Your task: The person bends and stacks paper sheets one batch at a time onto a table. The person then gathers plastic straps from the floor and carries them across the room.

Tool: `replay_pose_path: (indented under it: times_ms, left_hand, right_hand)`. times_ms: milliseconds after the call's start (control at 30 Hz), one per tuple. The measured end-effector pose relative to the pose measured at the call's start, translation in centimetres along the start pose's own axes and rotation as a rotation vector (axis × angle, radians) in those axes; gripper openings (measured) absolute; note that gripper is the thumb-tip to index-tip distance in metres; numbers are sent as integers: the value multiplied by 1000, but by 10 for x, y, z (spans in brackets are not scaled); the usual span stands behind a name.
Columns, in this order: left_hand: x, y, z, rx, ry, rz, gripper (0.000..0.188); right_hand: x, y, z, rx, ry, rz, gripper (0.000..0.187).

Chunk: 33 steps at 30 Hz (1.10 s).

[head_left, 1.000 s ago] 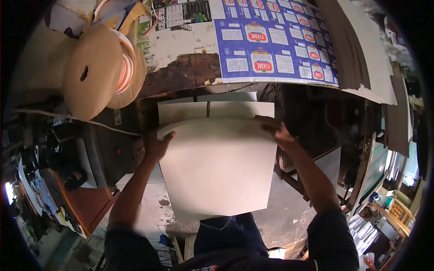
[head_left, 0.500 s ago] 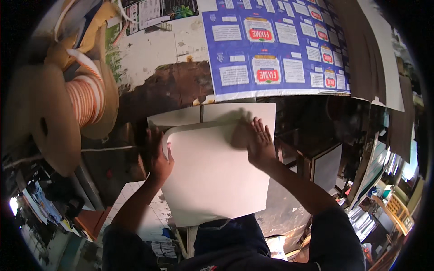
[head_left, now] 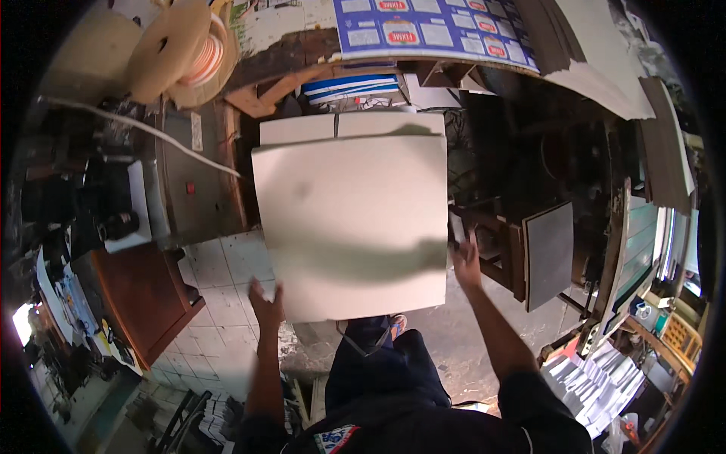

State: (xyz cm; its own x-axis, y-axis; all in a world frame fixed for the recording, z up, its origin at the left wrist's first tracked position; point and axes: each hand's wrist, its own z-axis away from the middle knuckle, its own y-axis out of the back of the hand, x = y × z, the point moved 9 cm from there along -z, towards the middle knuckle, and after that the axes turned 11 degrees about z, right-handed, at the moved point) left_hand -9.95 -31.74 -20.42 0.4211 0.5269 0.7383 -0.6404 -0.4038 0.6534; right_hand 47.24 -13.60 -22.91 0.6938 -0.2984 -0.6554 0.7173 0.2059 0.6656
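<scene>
A large cream-white sheet of board (head_left: 355, 219) lies before me, slightly wavy, with a shadow across its near half. Beyond its far edge shows the margin of another pale sheet (head_left: 302, 130) beneath it, crossed by a narrow dark strip. My left hand (head_left: 266, 304) is by the near left corner, thumb and fingers apart, holding nothing that I can see. Beside the right edge is my right hand (head_left: 466, 261), its fingers stretched out and a little blurred. Whether either hand touches the board's edge is hard to tell.
A worn bench with a blue printed sheet (head_left: 435, 34) stands beyond. At the far left is a large spool (head_left: 170, 49) of orange-and-white strip. A reddish-brown panel (head_left: 140, 299) lies left; a grey-faced panel (head_left: 548, 253) and paper stacks (head_left: 594, 382) are at right.
Both hands have drawn back from the far part of the board toward my body, down its sides. The top board's far edge, curled before, now lies flatter. My view has shifted nearer my body.
</scene>
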Motion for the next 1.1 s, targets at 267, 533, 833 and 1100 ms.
replay_pose_path:
  times_ms: [267,533,833,1100]
  left_hand:
    - [3,-13,81,-303,-88,-258,41]
    - [5,-5,111,-236,26,485,26]
    - [55,6,156,537,-410,-73,48]
    - [146,-101,199,-21,-1160,-285,25]
  right_hand:
    - [5,-14,136,-6,159,291,44]
    - [36,-19,153,-187,86,-421,43]
    - [57,-25,162,126,-89,-839,29]
    - [37,10,167,272,1,-253,47]
